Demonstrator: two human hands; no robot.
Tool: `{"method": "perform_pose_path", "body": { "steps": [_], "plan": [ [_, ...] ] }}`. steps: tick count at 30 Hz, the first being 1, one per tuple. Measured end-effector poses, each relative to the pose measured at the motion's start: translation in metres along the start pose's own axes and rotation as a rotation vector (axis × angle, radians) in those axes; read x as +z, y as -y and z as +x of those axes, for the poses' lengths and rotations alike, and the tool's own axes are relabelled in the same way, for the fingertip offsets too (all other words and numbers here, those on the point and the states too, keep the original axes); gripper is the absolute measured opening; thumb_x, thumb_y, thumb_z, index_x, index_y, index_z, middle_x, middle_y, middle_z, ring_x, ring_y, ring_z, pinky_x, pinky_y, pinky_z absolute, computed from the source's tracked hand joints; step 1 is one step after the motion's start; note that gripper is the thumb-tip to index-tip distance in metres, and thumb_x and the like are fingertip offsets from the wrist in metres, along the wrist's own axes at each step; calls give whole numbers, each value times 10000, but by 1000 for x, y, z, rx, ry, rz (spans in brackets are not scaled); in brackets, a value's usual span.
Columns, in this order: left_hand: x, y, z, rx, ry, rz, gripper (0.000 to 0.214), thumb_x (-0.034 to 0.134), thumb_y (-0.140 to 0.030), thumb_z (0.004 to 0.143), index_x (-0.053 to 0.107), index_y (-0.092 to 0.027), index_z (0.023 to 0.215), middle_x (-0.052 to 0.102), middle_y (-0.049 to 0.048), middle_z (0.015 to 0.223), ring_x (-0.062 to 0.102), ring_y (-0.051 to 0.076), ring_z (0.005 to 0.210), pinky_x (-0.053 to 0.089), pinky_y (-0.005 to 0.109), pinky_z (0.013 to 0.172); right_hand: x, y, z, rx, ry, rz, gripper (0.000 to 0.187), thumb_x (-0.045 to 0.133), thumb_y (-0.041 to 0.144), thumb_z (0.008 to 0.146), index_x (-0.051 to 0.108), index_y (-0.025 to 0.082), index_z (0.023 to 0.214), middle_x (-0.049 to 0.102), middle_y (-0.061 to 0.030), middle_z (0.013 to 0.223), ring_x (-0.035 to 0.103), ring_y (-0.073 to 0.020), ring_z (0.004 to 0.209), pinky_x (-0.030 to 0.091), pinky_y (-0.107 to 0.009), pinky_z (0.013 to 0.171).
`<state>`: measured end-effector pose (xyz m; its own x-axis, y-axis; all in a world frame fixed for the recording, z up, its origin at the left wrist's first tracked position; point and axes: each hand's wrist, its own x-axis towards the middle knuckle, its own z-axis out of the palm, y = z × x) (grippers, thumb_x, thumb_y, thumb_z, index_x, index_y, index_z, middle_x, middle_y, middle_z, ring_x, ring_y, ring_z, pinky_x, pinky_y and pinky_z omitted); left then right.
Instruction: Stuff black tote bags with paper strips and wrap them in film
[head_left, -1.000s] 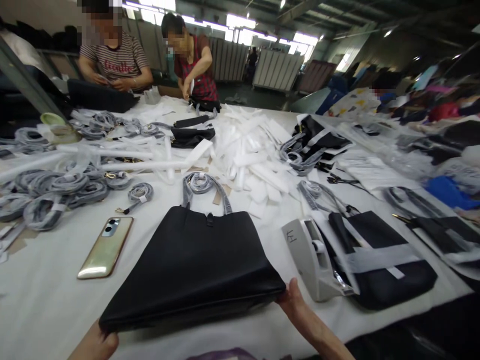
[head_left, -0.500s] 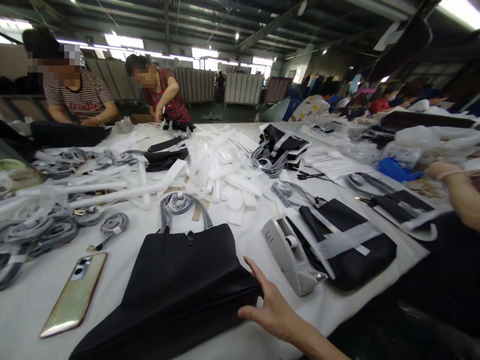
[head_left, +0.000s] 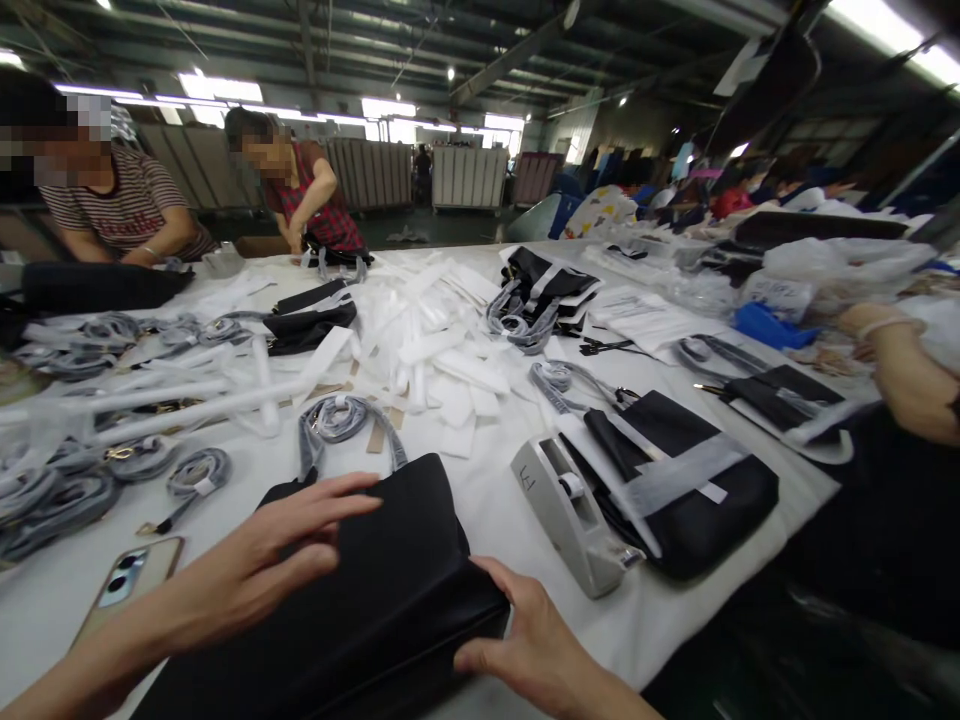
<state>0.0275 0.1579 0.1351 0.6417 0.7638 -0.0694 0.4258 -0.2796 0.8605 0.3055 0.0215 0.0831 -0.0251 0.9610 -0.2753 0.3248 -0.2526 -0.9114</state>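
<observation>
A black tote bag (head_left: pixel 390 560) lies on its side before me, its wrapped grey handles (head_left: pixel 337 420) pointing away. My right hand (head_left: pixel 532 630) is at the bag's lower right corner, fingers and thumb gripping round it. Over the bag's left upper part is my left hand (head_left: pixel 285 550), its fingers stretched out and apart; whether it touches the leather I cannot tell. A grey tape dispenser (head_left: pixel 566 515) stands just right of the bag. Partly behind my left forearm lies a gold phone (head_left: pixel 127 580).
Another black bag (head_left: pixel 690 490) with wrapping across it lies right of the dispenser. Coiled straps (head_left: pixel 199 475) are on the left, white foam pieces (head_left: pixel 450 350) in the middle. Two people (head_left: pixel 300 190) work across the table; another person's arm (head_left: pixel 900 370) is at the right.
My left hand has come in from the lower left over the bag. My right hand has closed on the bag's corner. The view has shifted slightly right.
</observation>
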Motion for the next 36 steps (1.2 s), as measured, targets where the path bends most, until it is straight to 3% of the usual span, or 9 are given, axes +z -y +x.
{"method": "perform_pose_path", "body": {
  "steps": [3,6,9,14,17,20,29,32,36],
  "plan": [
    [41,-31,86,367,453,206,436,356,-485,925,621,-287,1208,577,13,1315,409,282,1291,238,444,1125,0,-1,-2,28,-30,9,557,816,158,520,661,219,1050,687,29,902,608,-199,830,472,-252,733],
    [87,-16,135,623,604,413,553,178,-429,981,698,-258,904,719,26,912,603,209,1007,324,375,1065,3,-5,-2,58,-69,49,524,800,161,533,654,223,1033,676,34,868,597,-181,788,457,-239,688],
    [116,19,149,718,525,487,655,93,-440,985,625,-214,676,655,47,660,603,174,682,453,319,822,8,-14,1,57,-120,109,463,761,128,554,626,225,987,646,47,814,571,-163,768,437,-231,682],
    [127,59,149,740,261,539,646,122,-482,977,556,-184,604,577,58,579,529,165,558,403,304,614,2,-19,1,14,-190,62,518,699,174,636,545,214,1129,547,43,766,528,-150,752,418,-251,719],
    [128,63,149,750,137,583,598,166,-424,992,546,-179,601,559,39,558,509,145,534,367,281,574,-7,-6,8,14,-90,-12,394,573,419,818,567,179,1130,550,6,759,529,-160,725,412,-270,687],
    [129,58,148,752,43,626,542,224,-369,1001,546,-175,610,547,22,537,496,131,510,331,266,538,-7,12,26,107,-46,-184,475,493,602,830,622,159,945,580,-26,721,530,-182,689,374,-286,633],
    [129,61,152,762,-68,657,535,250,-416,1002,570,-174,648,565,11,522,513,127,482,287,247,487,20,2,47,331,-165,29,126,623,216,591,512,191,647,493,40,600,448,-122,586,280,-226,508],
    [130,64,158,765,-59,638,560,255,-467,993,574,-176,637,558,9,506,517,126,476,288,242,485,18,-7,41,247,-248,7,137,619,280,654,521,185,640,491,32,595,438,-125,592,303,-229,527],
    [135,67,162,763,-4,602,575,271,-516,976,574,-175,627,553,14,503,518,126,480,310,233,500,13,-8,44,203,-267,-120,390,555,492,770,433,203,539,394,42,524,373,-114,542,279,-233,504]
  ]
}}
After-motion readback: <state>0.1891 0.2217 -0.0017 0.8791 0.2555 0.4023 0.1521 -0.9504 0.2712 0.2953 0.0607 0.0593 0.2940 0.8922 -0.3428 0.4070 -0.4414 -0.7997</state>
